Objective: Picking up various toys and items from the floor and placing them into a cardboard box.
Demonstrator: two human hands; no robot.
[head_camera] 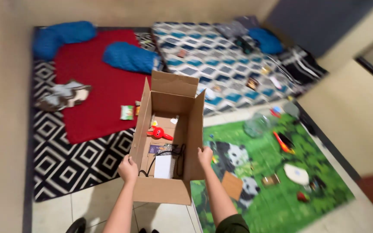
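While both hands grip its near corners, left hand (128, 169) and right hand (204, 156), the open cardboard box (165, 192) stretches lengthwise away between them.

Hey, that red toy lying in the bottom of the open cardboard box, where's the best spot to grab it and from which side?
Probably from straight above: the cardboard box is open at the top and its tall walls block any sideways approach. The red toy lies flat with a rounder body and a thinner part pointing right; pinching across the rounder body looks safest. Both hands, left hand and right hand, currently grip the box walls.
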